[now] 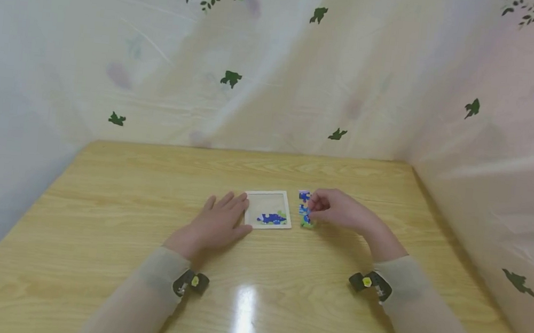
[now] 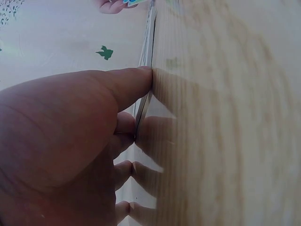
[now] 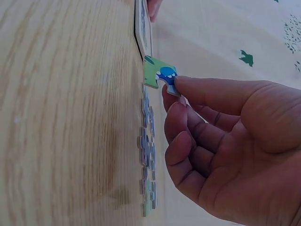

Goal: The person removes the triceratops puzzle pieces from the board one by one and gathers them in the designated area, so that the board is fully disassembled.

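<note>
A white-rimmed puzzle tray (image 1: 263, 202) lies flat on the table, with several joined blue and green pieces (image 1: 272, 219) along its lower right inside. My left hand (image 1: 220, 221) rests at the tray's left side, fingers extended; its thumb (image 2: 134, 82) touches the tray's edge in the left wrist view. Right of the tray, my right hand (image 1: 337, 209) pinches a green and blue jigsaw piece (image 3: 155, 73) between thumb and index finger, tilted above the table. Beneath that hand lie several loose jigsaw pieces (image 3: 146, 148) in a column, partly hidden by it in the head view.
The wooden table (image 1: 150, 176) runs back to a pale curtain (image 1: 272, 108) printed with dark green leaves, which also hangs along both sides. A bright reflection shows on the table's near part. Each wrist wears a small dark camera (image 1: 371, 284).
</note>
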Demonstrator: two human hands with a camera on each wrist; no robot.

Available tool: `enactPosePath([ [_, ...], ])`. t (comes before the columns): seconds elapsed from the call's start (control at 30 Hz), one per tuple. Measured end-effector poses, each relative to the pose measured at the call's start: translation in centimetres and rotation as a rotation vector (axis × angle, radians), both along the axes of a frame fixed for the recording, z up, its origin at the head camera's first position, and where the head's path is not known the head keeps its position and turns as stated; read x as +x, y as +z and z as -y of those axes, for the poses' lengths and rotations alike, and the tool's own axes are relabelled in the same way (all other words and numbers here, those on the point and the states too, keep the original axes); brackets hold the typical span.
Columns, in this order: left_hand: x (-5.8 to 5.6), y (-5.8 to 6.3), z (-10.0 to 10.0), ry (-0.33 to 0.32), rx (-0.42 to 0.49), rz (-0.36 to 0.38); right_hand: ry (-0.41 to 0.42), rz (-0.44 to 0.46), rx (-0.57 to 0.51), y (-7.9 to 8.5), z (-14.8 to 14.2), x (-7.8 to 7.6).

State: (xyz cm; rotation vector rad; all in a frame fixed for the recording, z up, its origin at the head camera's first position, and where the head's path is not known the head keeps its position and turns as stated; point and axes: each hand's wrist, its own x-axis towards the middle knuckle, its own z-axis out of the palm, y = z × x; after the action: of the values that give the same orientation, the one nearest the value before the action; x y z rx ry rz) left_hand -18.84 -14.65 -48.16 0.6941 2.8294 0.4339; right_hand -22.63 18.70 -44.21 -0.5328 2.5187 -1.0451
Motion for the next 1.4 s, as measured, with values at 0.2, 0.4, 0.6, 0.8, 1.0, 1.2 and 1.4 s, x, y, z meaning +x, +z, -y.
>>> enactPosePath([
  [0.2, 0.2, 0.3, -0.2, 0.004, 0.007, 0.008, 0.040, 0.000, 0.021, -0.3, 0.0, 0.0],
  [0.4, 0.2, 0.4, -0.3, 0.002, 0.001, 0.008, 0.059, -0.050, 0.039, -0.6, 0.1, 0.2],
  [0.6, 0.2, 0.2, -0.2, 0.002, 0.009, 0.011, 0.022, -0.051, 0.068, -0.9, 0.3, 0.2],
  [0.8, 0.2, 0.2, -0.2, 0.003, 0.009, 0.016, 0.010, -0.058, 0.102, -1.3, 0.7, 0.2],
  [1.0, 0.2, 0.2, -0.1, 0.001, 0.007, 0.011, 0.013, -0.070, 0.127, -1.4, 0.7, 0.2],
  [1.2, 0.3, 0.2, -0.1, 0.000, 0.009, 0.010, 0.012, -0.083, 0.158, -1.6, 0.8, 0.1],
  [1.4, 0.3, 0.3, -0.1, -0.001, 0.014, 0.012, 0.000, -0.077, 0.163, -1.6, 0.9, 0.2],
])
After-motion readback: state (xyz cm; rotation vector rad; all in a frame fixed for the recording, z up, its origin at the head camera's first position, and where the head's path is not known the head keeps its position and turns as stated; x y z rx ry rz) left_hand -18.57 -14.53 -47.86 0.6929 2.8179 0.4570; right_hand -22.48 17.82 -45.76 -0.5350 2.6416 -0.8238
